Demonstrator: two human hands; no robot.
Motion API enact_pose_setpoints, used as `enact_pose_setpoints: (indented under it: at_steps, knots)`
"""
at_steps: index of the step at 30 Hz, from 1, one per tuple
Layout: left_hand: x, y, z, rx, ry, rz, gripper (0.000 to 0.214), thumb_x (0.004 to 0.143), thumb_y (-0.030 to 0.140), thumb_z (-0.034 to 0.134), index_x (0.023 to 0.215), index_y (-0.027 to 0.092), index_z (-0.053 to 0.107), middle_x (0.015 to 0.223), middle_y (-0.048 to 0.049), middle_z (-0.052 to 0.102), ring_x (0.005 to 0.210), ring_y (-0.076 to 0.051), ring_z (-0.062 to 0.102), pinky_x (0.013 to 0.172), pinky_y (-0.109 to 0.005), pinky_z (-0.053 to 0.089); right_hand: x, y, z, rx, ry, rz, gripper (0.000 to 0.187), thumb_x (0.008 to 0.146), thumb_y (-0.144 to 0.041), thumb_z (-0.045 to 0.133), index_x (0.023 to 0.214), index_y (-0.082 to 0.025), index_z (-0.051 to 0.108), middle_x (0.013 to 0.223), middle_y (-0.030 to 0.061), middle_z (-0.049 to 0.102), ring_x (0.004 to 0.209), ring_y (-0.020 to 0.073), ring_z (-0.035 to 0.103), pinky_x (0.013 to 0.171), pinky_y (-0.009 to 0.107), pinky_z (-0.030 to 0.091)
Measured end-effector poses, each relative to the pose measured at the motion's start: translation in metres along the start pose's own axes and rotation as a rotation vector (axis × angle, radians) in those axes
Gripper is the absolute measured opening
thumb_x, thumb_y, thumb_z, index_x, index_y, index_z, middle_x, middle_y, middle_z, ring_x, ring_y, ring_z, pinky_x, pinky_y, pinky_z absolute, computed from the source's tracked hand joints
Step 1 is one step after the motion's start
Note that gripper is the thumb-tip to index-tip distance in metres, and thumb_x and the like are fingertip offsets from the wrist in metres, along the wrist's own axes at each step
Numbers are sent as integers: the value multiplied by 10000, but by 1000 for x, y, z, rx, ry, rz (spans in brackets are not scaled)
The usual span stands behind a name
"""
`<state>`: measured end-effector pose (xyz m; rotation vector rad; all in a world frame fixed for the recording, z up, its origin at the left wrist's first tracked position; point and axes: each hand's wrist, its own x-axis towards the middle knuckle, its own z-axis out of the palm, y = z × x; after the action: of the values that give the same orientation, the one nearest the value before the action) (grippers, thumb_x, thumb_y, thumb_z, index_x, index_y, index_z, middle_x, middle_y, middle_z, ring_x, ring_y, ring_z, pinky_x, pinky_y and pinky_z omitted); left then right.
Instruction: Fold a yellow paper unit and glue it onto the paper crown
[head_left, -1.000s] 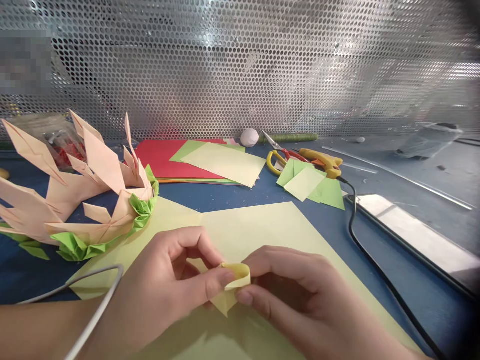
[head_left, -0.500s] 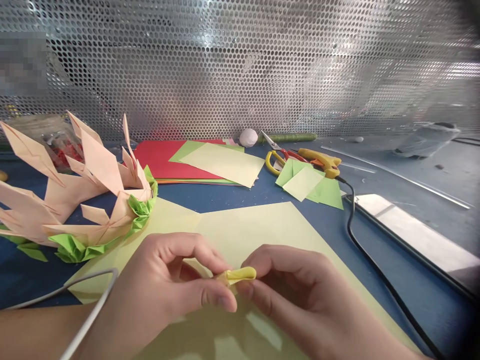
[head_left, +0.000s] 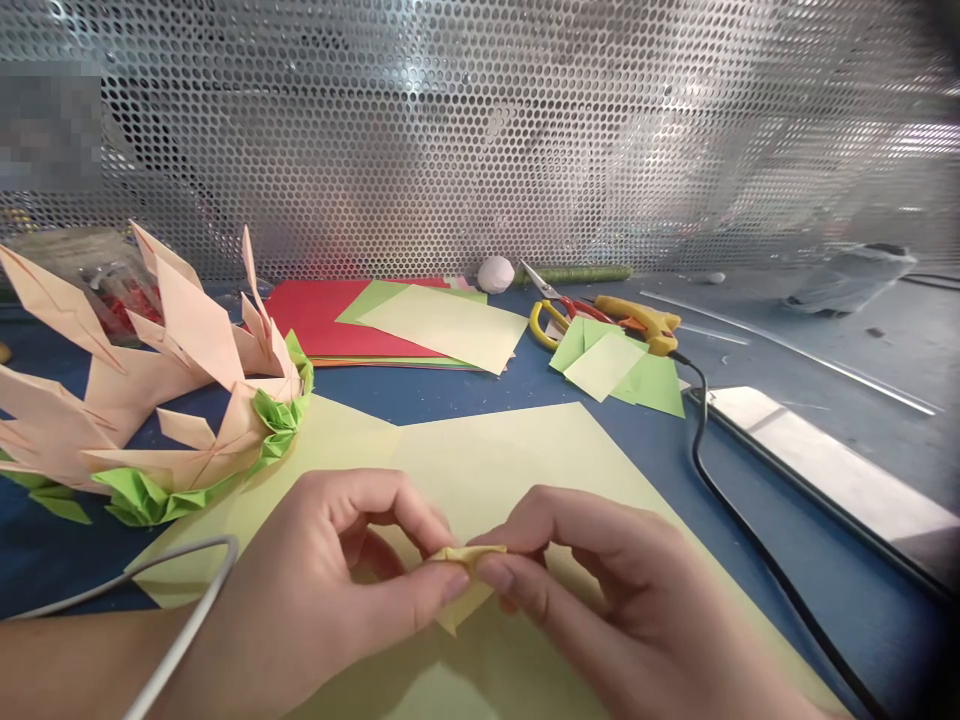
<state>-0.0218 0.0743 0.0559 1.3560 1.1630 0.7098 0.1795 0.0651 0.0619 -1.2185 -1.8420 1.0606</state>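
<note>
My left hand (head_left: 330,580) and my right hand (head_left: 600,590) meet at the bottom centre, both pinching a small folded piece of yellow paper (head_left: 463,570) between thumb and fingers. The piece is pressed nearly flat, with a pointed corner hanging below my fingers. My hands hover over a large pale yellow sheet (head_left: 495,460) lying on the blue table.
A peach and green folded paper lotus (head_left: 150,380) stands at the left. Red, green and yellow sheets (head_left: 390,320) are stacked behind. Scissors (head_left: 570,310), green paper scraps (head_left: 622,370), a black cable (head_left: 720,500), a white ball (head_left: 496,274) and a perforated metal wall (head_left: 480,130) lie beyond.
The yellow piece, an open loop a second ago, has been squeezed flat between my fingers. My hands have stayed in nearly the same place.
</note>
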Motion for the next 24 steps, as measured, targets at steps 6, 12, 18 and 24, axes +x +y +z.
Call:
enact_pose_setpoints:
  at_steps: [6,12,18,24]
  knots:
    - [1,0,-1,42,-27,-59,252,708,438,756,724,226,620,542,39,559,504,-119,477,462,-214,339,-3,0,1,-72,16,-89,161,894,-227,609,757,-242,693,672,-31,719,584,110,624,534,178,477]
    - [1,7,3,112,-80,-50,195,723,322,720,703,232,548,633,26,638,568,-140,561,492,-222,375,-3,-4,1,-34,-62,-10,235,927,-314,576,744,-227,696,663,9,701,591,149,606,538,234,471]
    - [-1,11,5,46,-85,-28,216,752,344,712,706,226,538,618,60,544,585,-126,502,526,-218,369,-1,-6,-3,72,-85,-16,229,976,-371,512,873,-237,667,734,7,686,646,151,611,590,234,487]
    - [2,17,3,-203,24,96,166,806,283,718,763,227,567,657,86,565,595,-77,492,547,-145,388,1,0,6,132,-117,122,61,898,-314,612,890,-254,609,797,0,672,668,162,605,590,253,487]
